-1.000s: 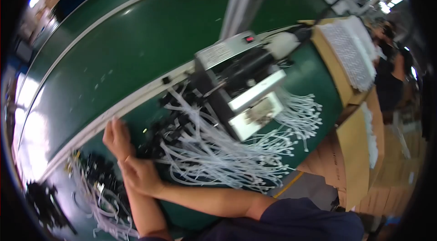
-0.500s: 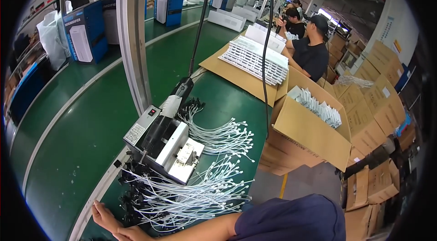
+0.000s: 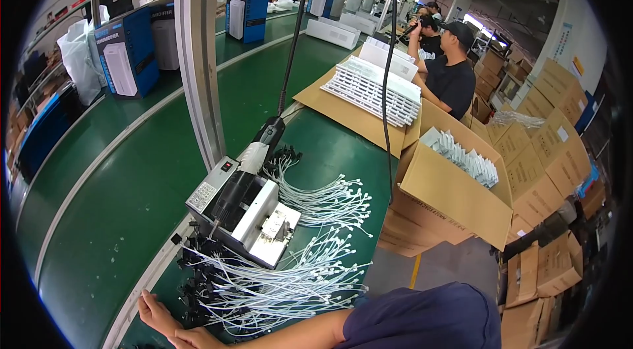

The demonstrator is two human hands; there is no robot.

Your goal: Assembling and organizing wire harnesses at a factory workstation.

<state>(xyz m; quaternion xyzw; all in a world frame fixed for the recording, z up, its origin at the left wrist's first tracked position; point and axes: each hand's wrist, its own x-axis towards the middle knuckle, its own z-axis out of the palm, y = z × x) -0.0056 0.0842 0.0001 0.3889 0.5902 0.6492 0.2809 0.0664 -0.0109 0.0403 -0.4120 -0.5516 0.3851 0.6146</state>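
At the lower left, my left hand [image 3: 155, 316] lies by the bench's pale edge rail, fingers loosely extended with nothing visible in them. My right forearm stretches across the front from a navy sleeve. My right hand [image 3: 192, 338] lies over my left wrist, its fingers mostly cut off by the lower edge. Just beyond the hands spreads a bundle of white cables [image 3: 283, 286] with black ends on the left. Behind it stands a silver and black bench machine [image 3: 260, 217] with a red switch. A black corded tool [image 3: 269, 133] leans against its back. Another white cable bundle [image 3: 330, 197] lies beyond.
A metal post [image 3: 201, 72] rises behind the machine. An open carton [image 3: 455, 197] of white packets stands right of the bench. White slatted panels [image 3: 372, 88] lie on cardboard. Boxed appliances [image 3: 125, 52] line the green conveyor [image 3: 112, 197]. A black-capped co-worker [image 3: 452, 79] stands beyond.
The whole view has shifted slightly, with the scene a little farther right and down. My hands keep the same pose. The black-capped co-worker's hand is raised higher.
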